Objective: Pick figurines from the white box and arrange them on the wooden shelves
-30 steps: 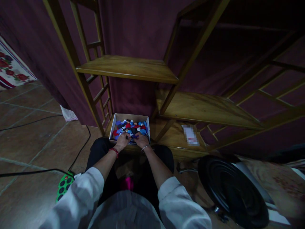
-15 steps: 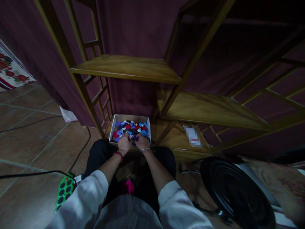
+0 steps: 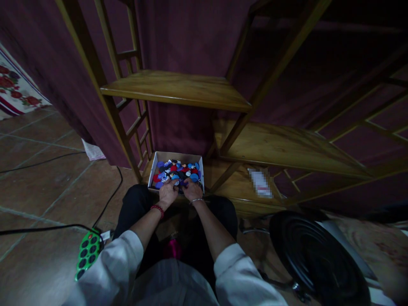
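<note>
An open white cardboard box (image 3: 203, 175) stands on the low wooden shelf in front of me, filled with several small figures (image 3: 178, 170) in red, blue, purple and black. My left hand (image 3: 168, 191) reaches over the box's near edge with its fingers bent together. Beside it my right hand (image 3: 193, 190) is closed in a pinch at a small purple piece (image 3: 183, 183) lying between the two hands. The left fingertips are near a small pale and dark part, too small to name.
A wooden shelf unit (image 3: 178, 87) rises ahead, its board above the box. A pixelated white item (image 3: 261, 183) lies on the low shelf to the right. On the floor are a green power strip (image 3: 87, 253) and black cables (image 3: 41, 230). A black round stool seat (image 3: 315, 250) stands right.
The view has shifted slightly, so the shelf and box sit a little further right. My hands stay at the near side of the box, with small finger movements around the purple piece.
</note>
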{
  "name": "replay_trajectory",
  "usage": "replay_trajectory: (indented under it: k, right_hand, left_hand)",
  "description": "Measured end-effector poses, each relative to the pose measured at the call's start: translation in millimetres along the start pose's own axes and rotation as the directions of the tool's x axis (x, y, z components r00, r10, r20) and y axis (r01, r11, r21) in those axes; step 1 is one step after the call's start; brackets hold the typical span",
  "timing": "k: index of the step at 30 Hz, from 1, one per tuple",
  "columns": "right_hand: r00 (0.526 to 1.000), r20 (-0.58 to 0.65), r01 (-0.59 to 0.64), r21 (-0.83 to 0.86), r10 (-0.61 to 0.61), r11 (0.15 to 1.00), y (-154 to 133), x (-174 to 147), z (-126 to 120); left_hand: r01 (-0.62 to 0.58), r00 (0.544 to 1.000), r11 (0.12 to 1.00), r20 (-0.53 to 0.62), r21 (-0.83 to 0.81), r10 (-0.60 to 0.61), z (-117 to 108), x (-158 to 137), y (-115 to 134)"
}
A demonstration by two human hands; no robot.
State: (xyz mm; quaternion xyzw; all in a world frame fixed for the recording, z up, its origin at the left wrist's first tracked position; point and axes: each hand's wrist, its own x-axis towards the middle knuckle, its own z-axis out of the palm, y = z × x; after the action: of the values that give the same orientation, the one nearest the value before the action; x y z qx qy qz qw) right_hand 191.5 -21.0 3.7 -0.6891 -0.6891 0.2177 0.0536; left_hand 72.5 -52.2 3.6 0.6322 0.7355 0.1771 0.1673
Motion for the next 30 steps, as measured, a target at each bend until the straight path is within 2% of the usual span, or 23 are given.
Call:
replay_trajectory:
  k: [9,15,30]
  right_hand:
    - [0.999,0.043,-0.028,-0.025,0.029,0.999,1.0,1.8,0.9]
    - [0.995,0.096,0.033,-0.04,-0.029,0.999,-0.2,4.0,-2.8]
    - [0.995,0.094,0.045,-0.091,-0.037,0.995,0.2,-1.9,-0.3]
  left_hand:
    - [-0.011,0.996,1.0,0.093,0.016,0.009,-1.0,0.6,-0.1]
    - [-0.036,0.997,0.999,0.069,0.033,0.034,2.2,1.9,-1.6]
    - [-0.009,0.996,1.0,0.091,-0.016,0.011,3.3,5.2,-3.4]
